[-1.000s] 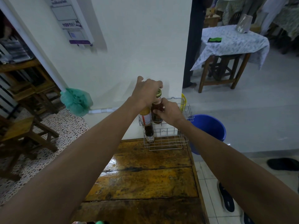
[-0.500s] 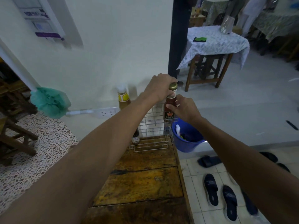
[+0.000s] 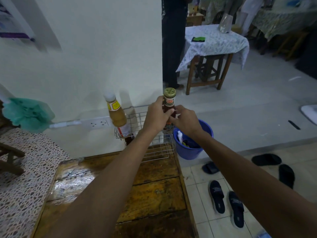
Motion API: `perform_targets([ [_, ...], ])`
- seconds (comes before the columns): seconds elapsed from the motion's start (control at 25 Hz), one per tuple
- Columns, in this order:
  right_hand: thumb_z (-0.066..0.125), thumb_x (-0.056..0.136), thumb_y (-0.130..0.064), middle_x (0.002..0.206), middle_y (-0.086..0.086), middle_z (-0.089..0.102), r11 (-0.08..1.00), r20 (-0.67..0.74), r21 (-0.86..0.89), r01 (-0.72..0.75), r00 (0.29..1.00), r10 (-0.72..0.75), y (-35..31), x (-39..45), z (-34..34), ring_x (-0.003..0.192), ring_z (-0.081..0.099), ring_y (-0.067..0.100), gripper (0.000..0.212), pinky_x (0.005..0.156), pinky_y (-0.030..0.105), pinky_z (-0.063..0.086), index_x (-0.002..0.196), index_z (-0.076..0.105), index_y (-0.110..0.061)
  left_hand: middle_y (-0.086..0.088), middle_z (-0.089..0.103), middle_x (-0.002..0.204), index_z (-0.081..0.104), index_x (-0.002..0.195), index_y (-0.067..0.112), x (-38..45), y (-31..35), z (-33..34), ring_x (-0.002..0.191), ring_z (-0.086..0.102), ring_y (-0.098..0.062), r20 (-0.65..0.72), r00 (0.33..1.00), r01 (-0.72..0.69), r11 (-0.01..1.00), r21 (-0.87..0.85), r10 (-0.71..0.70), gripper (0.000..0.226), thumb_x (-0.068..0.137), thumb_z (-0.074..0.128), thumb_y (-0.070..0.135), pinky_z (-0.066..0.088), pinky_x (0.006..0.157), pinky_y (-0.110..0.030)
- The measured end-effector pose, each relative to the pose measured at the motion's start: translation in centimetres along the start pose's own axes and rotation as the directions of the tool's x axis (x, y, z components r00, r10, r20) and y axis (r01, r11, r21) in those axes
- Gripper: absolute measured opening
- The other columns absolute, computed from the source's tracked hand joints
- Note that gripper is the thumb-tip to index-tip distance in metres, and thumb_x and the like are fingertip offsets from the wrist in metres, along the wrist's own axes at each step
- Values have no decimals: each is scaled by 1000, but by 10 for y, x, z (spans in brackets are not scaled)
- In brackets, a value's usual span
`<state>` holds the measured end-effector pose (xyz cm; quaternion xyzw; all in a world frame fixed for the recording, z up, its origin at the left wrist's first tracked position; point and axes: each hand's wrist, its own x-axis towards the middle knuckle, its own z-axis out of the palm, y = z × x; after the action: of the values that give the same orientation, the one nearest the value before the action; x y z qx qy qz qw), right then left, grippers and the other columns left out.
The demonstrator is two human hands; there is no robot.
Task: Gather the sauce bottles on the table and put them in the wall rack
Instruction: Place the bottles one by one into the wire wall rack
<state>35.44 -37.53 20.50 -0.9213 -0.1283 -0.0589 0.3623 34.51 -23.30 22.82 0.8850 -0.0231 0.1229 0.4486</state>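
A white wire wall rack (image 3: 137,117) hangs on the wall above the far end of the wooden table (image 3: 154,194). A pale yellow sauce bottle (image 3: 118,115) with a white cap leans in the rack's left side. Below it a dark bottle (image 3: 129,140) shows partly in the lower tier. Both hands grip a dark red sauce bottle (image 3: 169,102) with a gold cap at the rack's right end. My left hand (image 3: 155,116) wraps its neck from the left; my right hand (image 3: 184,120) holds its body from the right. The bottle's lower part is hidden.
A blue bucket (image 3: 205,133) with items inside stands on the floor right of the table. Dark sandals (image 3: 226,203) lie on the tiles. A power strip (image 3: 96,123) runs along the wall; a green duster (image 3: 27,114) is at left. A cloth-covered table (image 3: 216,43) stands beyond.
The view has swung right and closer. My left hand has slid from the red bottle's cap down to its neck, so the gold cap now shows; the bottle stays at the rack's right end.
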Motion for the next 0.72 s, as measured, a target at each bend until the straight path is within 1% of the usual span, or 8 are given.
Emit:
perform_targets([
  [0.12, 72, 91, -47, 115, 10, 76, 1000, 27, 2, -11, 1000, 11, 3, -2, 1, 100, 73, 26, 58, 87, 46, 60, 135, 58, -12, -9, 68, 126, 53, 133, 16, 0, -5, 3, 115, 65, -23, -5, 1000, 16, 1000, 2, -16, 53, 85, 77, 17, 55, 97, -43],
  [0.28, 72, 92, -46, 121, 10, 74, 999, 58, 9, -41, 998, 40, 6, -1, 4, 105, 72, 23, 60, 89, 38, 60, 138, 55, -12, -9, 68, 125, 53, 134, 19, 2, -13, 4, 115, 65, -24, 11, 999, 40, 999, 32, -40, 56, 84, 77, 20, 54, 98, -46],
  [0.4, 73, 92, -42, 126, 11, 72, 999, 75, 10, -51, 996, 50, 7, -2, 6, 107, 71, 23, 61, 87, 30, 55, 141, 52, -11, -9, 65, 131, 51, 137, 17, -4, -12, 2, 120, 62, -24, 31, 998, 56, 996, 62, -58, 57, 86, 76, 22, 52, 101, -43],
  [0.48, 74, 91, -44, 130, 12, 69, 998, 62, 5, -65, 996, 64, 8, -7, 5, 110, 69, 24, 68, 87, 32, 54, 144, 48, -11, -7, 61, 134, 51, 136, 16, -12, -13, 0, 125, 58, -23, 23, 998, 51, 993, 105, -54, 55, 87, 75, 27, 50, 102, -42],
  [0.56, 76, 88, -48, 135, 13, 64, 994, 25, 1, -106, 994, 106, 10, -20, 5, 118, 64, 27, 76, 89, 34, 50, 146, 45, -10, -4, 56, 136, 51, 136, 18, -34, -16, -4, 127, 53, -21, -24, 998, 54, 987, 152, -51, 54, 89, 71, 34, 49, 103, -41],
  [0.64, 76, 88, -51, 141, 12, 57, 983, -29, -44, -179, 984, 178, 12, -46, 12, 126, 56, 29, 78, 93, 39, 50, 147, 42, -12, -3, 52, 136, 49, 138, 17, -74, -23, -9, 126, 50, -20, -100, 991, 110, 975, 192, -93, 54, 92, 67, 39, 47, 100, -36],
  [0.72, 71, 90, -54, 139, 12, 54, 972, -65, -113, -205, 978, 199, 11, -88, 32, 125, 55, 32, 74, 90, 44, 56, 144, 42, -13, 0, 52, 133, 49, 137, 18, -137, -34, -12, 122, 51, -17, -148, 976, 182, 969, 170, -158, 50, 95, 61, 43, 46, 94, -30],
])
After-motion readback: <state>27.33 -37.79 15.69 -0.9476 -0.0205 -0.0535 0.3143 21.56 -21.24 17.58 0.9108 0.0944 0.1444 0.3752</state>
